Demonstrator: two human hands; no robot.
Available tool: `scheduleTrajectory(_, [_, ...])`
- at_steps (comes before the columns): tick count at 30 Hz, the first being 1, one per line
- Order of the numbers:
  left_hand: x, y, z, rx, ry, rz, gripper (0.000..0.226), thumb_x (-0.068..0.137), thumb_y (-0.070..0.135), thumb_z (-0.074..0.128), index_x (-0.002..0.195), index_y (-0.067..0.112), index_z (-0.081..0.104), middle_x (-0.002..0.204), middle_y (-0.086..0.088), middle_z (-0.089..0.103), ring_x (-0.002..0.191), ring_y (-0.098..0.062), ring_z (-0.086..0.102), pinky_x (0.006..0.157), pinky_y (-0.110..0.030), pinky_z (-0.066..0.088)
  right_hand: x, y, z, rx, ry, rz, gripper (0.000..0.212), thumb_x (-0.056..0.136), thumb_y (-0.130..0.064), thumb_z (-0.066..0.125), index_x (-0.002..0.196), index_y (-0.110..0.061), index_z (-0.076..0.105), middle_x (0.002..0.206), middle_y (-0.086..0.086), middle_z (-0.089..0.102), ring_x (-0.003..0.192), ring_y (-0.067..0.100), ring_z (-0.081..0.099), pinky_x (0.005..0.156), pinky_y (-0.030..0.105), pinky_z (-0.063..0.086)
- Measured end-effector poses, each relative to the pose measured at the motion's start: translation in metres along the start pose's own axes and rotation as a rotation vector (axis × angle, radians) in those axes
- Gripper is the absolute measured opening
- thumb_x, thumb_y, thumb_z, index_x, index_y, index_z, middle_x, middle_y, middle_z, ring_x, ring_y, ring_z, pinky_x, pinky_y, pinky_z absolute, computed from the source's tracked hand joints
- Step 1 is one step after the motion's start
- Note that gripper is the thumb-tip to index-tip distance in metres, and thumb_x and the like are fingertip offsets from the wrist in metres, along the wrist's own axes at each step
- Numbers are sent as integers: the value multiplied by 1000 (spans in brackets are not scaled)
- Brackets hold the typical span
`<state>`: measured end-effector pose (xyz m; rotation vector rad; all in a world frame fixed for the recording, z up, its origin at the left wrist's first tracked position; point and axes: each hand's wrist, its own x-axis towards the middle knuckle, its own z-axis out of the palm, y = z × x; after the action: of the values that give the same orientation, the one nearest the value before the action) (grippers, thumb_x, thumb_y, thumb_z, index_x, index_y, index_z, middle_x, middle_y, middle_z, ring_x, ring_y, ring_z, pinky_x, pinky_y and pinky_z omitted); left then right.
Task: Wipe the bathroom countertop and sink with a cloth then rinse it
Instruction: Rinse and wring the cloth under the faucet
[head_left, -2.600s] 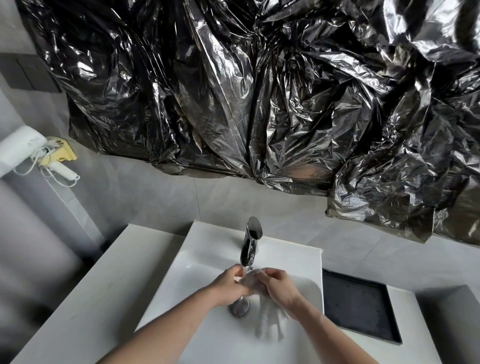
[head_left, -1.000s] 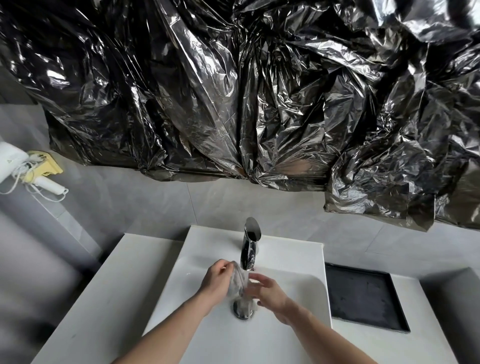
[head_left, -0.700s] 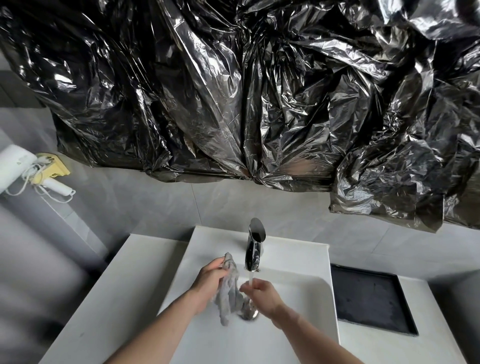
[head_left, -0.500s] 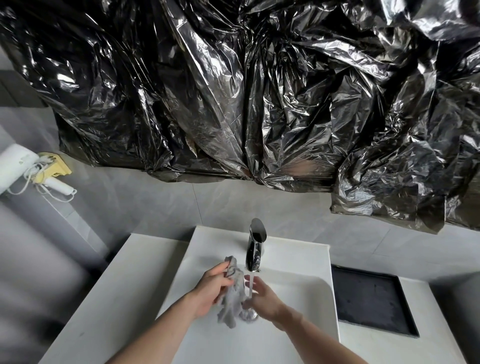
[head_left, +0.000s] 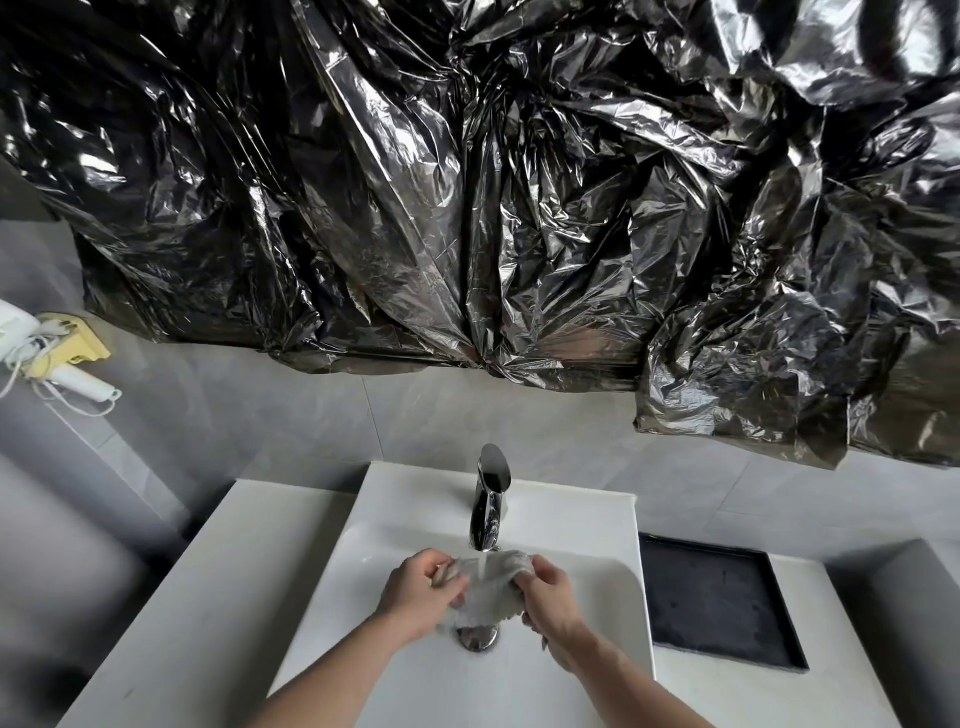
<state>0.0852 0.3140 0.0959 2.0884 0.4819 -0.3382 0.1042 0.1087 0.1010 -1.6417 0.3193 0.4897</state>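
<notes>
both hands (head_left: 421, 590) (head_left: 550, 597) hold cloth (head_left: 485, 587) under running tap (head_left: 488, 504)

Sink ahead of me, both hands in the basin under the tap.

My left hand (head_left: 418, 592) and right hand (head_left: 551, 597) grip the thin grey cloth (head_left: 485, 590) between them, beneath the chrome tap (head_left: 488, 499) and above the round metal drain (head_left: 478, 636) in the white rectangular sink (head_left: 415, 525); the white countertop (head_left: 208, 571) lies left, the square black tray (head_left: 719, 603) right, crinkled black plastic sheeting (head_left: 493, 182) behind.

Soft, even daylight; strong glare on the black plastic sheeting (head_left: 467, 208). Wide-angle bending at the edges. Lower left corner blurred.
</notes>
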Motion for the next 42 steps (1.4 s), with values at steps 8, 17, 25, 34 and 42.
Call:
scheduleTrajectory(8, [-6,14,30,117,-128,73,56,69,41,70,123,45,53,122,16,61,111,-9,62,96,-30,53,-8,-24,9,-59,-205,-39,16,78,-7,55,79,-17,69,63,-1,53,46,8,40,42,20,28])
scheduleTrajectory(17, [1,31,19,-290,63,-42,14,84,33,60,81,28,72,70,1,72,71,-27,68,75,-41,59,5,-12,-3,-63,-84,-32,36,75,-12,68,111,-10,64,100,7,74,63,12,61,60,19,48])
scheduleTrajectory(25, [-7,39,10,-671,6,-181,17,99,8,54,103,6,70,90,-17,78,77,-28,74,64,-36,61,2,-6,26,-137,-320,-52,45,70,-3,63,113,-15,70,102,2,75,80,12,67,68,21,52])
scheduleTrajectory(34, [6,0,-5,-192,83,-23,16,92,36,64,106,28,62,114,7,66,98,-18,67,87,-41,59,-8,-23,29,-182,-197,-49,8,72,-23,56,74,-21,63,65,-10,56,56,7,46,49,14,35])
scheduleTrajectory(42, [-12,6,9,114,-80,250,54,90,11,61,130,46,48,133,27,49,116,0,58,96,-19,49,-21,-37,12,-184,-327,-119,27,100,-38,62,83,-19,70,61,-14,53,59,5,41,47,8,31])
